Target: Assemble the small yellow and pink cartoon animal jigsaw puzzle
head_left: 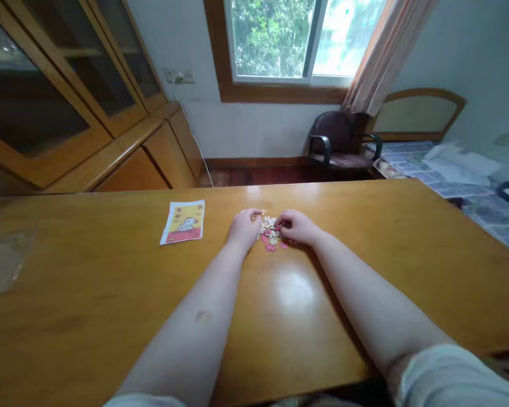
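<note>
A small heap of jigsaw puzzle pieces (273, 239), white, pink and yellow, lies on the wooden table (161, 305) between my hands. At the heap's left edge is my left hand (242, 228), its fingers curled inward beside a yellowish piece; what they hold is hard to make out. On the right side, my right hand (299, 227) reaches into the heap with thumb and fingers bent together, a small red puzzle piece at their tips. A printed picture sheet (185, 223), yellow and red with a white spotted animal, lies flat to the left of the heap.
A pale, see-through sheet or bag (2, 264) rests at the table's left edge. Beyond the table stand a wooden cabinet (127, 169) and a dark armchair (343, 141). To the right is a bed (479, 209). A window (275, 39) opens above the far wall.
</note>
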The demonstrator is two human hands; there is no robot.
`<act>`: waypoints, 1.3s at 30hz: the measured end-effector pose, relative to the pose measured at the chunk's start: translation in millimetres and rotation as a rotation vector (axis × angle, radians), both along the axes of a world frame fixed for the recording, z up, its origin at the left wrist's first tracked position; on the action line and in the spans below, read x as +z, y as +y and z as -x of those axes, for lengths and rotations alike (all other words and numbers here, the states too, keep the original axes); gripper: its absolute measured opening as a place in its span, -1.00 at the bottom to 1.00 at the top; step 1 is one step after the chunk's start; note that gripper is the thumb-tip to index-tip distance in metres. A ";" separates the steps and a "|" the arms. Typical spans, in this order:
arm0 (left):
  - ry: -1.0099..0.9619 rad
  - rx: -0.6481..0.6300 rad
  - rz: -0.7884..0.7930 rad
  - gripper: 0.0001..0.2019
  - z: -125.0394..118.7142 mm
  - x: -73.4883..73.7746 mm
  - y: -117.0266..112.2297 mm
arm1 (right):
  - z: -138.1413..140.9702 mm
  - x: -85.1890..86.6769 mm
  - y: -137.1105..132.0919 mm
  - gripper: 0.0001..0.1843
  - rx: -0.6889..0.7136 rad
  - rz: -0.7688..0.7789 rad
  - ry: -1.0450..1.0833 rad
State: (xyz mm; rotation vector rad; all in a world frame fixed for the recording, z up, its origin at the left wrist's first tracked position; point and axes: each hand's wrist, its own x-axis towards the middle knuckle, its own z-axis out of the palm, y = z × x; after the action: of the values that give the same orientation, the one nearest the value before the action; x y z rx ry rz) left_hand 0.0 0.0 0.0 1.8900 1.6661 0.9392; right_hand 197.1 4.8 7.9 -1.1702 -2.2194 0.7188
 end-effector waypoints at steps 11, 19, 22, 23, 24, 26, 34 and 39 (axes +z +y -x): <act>-0.048 -0.112 -0.083 -0.78 -1.7 10.7 -6.1 | 10.0 -8.5 0.2 -0.77 -0.215 0.117 0.408; -0.148 -0.172 -0.088 -0.84 -2.1 6.7 -7.0 | 17.1 -15.8 0.8 -0.68 -0.151 0.221 0.572; -0.181 -0.167 -0.104 -0.84 -1.3 5.0 -6.4 | 16.8 -14.9 1.7 -0.66 -0.208 0.213 0.581; -0.186 -0.168 -0.109 -0.84 -1.2 4.6 -6.3 | 16.4 -14.9 2.3 -0.66 -0.235 0.200 0.573; -0.191 -0.168 -0.114 -0.83 -1.1 4.3 -6.2 | 15.8 -15.2 3.0 -0.67 -0.259 0.186 0.566; -0.204 -0.165 -0.121 -0.82 -1.1 3.9 -6.1 | 14.4 -15.9 4.2 -0.68 -0.297 0.164 0.560; -0.143 -0.097 -0.134 -0.77 2.2 6.2 -4.0 | 11.9 -10.4 1.6 -0.85 -0.197 0.004 0.193; -0.238 0.078 -0.097 -0.68 7.3 5.8 -1.2 | 12.2 -3.9 -2.9 -0.61 -0.092 -0.119 0.014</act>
State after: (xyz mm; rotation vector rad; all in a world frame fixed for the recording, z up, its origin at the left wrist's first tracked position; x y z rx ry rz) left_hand -7.3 -1.2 5.8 1.7061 1.5862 1.2447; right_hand 184.9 2.0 4.0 -1.1959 -2.1501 0.5483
